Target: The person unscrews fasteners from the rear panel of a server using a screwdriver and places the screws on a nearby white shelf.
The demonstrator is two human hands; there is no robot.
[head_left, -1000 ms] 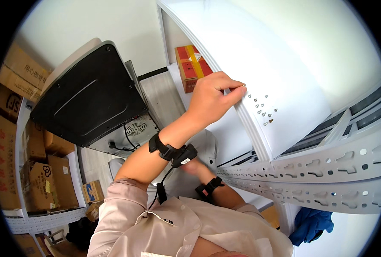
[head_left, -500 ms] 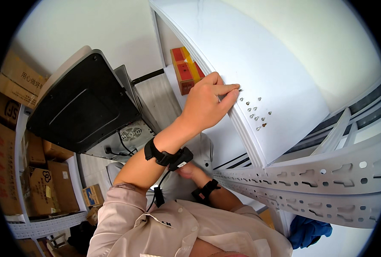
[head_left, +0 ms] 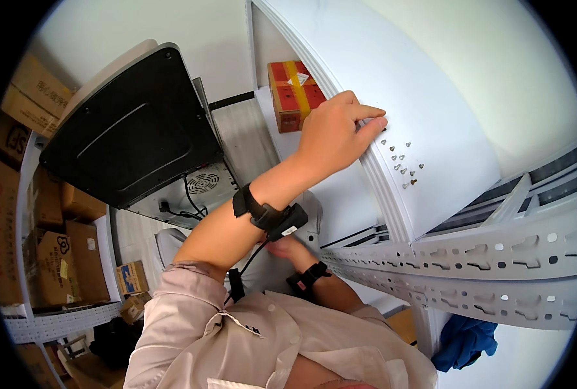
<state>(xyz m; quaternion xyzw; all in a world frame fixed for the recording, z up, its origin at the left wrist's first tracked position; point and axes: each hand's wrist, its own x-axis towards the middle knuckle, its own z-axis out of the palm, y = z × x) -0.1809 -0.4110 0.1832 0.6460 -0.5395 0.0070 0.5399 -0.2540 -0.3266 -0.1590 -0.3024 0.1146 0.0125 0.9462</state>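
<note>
My left hand [head_left: 339,131] reaches over the edge of a white metal shelf panel [head_left: 441,117]. Its thumb and index fingertip are pinched together just above the panel's surface. A tiny dark screw [head_left: 384,129] shows right at the thumb tip; whether anything sits between the fingers is too small to make out. Several small metal screws [head_left: 403,171] lie scattered on the panel beside these fingertips, one of them brownish [head_left: 413,182]. My right hand [head_left: 287,247] rests low near my lap, partly behind the left wrist's black strap [head_left: 272,219], with its fingers hidden.
At left stands a machine with a black back panel [head_left: 139,123] and a fan grille [head_left: 203,183]. A red box with yellow tape [head_left: 295,94] is beyond the panel. Slotted grey shelf beams [head_left: 470,256] run along the right. Cardboard boxes [head_left: 58,266] fill shelving at far left.
The view has shifted a little. My left hand has moved slightly away from me relative to the screws, and the dark screw now shows below the thumb instead of between the fingertips.
</note>
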